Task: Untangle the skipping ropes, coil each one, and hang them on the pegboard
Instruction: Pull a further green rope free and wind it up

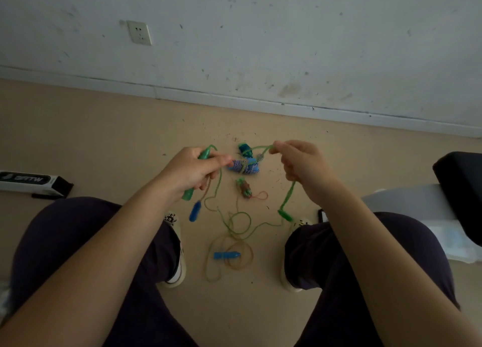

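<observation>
My left hand [194, 170] grips a green rope handle [188, 194] upright, with an orange-brown cord and a blue handle [195, 211] hanging just below it. My right hand [302, 168] pinches the green rope [260, 148] near its fingertips, and the rope's second green handle [285, 215] dangles under that hand. Loose green and orange loops [234, 232] lie tangled on the floor between my feet, around another blue handle [225, 255]. A blue-and-white striped bundle [245, 167], a teal bundle [245, 150] and a small green-brown bundle [243, 187] lie on the floor beyond my hands.
I sit with both knees apart over a beige floor [104, 138]. A white wall [260, 47] with a socket [139, 32] faces me. A black-and-white box [31, 181] lies at the left. A black object on a white surface [459, 190] stands at the right.
</observation>
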The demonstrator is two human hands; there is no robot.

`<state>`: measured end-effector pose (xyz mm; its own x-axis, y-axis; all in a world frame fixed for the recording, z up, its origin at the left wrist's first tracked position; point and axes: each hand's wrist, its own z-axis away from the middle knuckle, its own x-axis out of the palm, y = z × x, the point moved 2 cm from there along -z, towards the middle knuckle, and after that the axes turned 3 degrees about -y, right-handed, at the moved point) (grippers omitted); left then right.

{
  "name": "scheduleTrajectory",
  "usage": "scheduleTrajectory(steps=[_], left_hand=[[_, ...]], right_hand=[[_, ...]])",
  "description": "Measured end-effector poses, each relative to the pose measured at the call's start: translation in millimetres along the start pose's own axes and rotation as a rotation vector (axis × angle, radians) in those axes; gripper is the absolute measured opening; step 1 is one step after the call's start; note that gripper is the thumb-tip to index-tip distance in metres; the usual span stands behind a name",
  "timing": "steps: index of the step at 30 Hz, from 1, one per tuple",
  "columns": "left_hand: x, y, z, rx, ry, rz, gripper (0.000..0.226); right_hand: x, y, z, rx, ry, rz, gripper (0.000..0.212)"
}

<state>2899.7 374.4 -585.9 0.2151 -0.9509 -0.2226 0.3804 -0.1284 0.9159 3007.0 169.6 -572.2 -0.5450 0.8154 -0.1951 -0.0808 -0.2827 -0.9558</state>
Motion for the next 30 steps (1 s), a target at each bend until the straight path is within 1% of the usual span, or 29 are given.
scheduleTrajectory(steps=[2, 4, 8, 11, 14, 17, 19, 20, 23, 25, 26, 30], left_hand=[[-1.7, 0.0, -1.1, 0.020, 0.006, -0.010, 0.021], [-2.3, 0.1, -1.0, 0.021, -0.027, -0.018, 0.021], [5.3, -1.9, 0.9, -0.025, -0.141, -0.021, 0.023], [10.9, -3.5, -0.2, -0.034, -0.162, -0.008, 0.019], [12.9, -4.4, -2.7, -0.018, -0.108, 0.038, 0.017], [13.4, -6.0, -5.3, 0.010, 0.014, 0.091, 0.017], [13.0, -5.7, -5.2, 0.005, 0.067, 0.101, 0.020], [13.3, -4.9, -4.7, 0.005, 0.067, 0.104, 0.021], [15.8, -1.5, -1.8, 0.037, 0.018, 0.139, 0.023], [17.4, -0.3, 0.0, 0.049, -0.011, 0.145, 0.025], [18.1, 0.3, 0.8, 0.055, -0.030, 0.142, 0.024], [19.0, 4.3, 4.7, 0.127, -0.137, 0.142, 0.020]], right_hand=[[3.1, 0.4, 0.0, -0.015, -0.046, 0.086, 0.023], [3.2, 1.5, 0.3, -0.028, -0.056, 0.097, 0.024], [8.9, 1.8, 1.3, -0.020, -0.096, 0.068, 0.027], [15.5, 3.7, 1.3, 0.060, -0.181, -0.006, 0.028], [17.2, 3.6, 2.9, 0.068, -0.232, 0.024, 0.030], [19.1, 2.1, 6.4, 0.021, -0.262, 0.059, 0.022], [21.4, 1.5, 7.5, 0.005, -0.271, 0.045, 0.026], [22.7, 0.7, 8.0, -0.003, -0.271, 0.044, 0.029], [26.0, -1.5, 9.0, -0.064, -0.271, 0.076, 0.033], [26.9, -1.9, 9.7, -0.096, -0.278, 0.098, 0.042], [27.1, -1.4, 9.3, -0.101, -0.273, 0.115, 0.042], [26.5, 0.8, 6.4, -0.103, -0.188, 0.183, 0.023]])
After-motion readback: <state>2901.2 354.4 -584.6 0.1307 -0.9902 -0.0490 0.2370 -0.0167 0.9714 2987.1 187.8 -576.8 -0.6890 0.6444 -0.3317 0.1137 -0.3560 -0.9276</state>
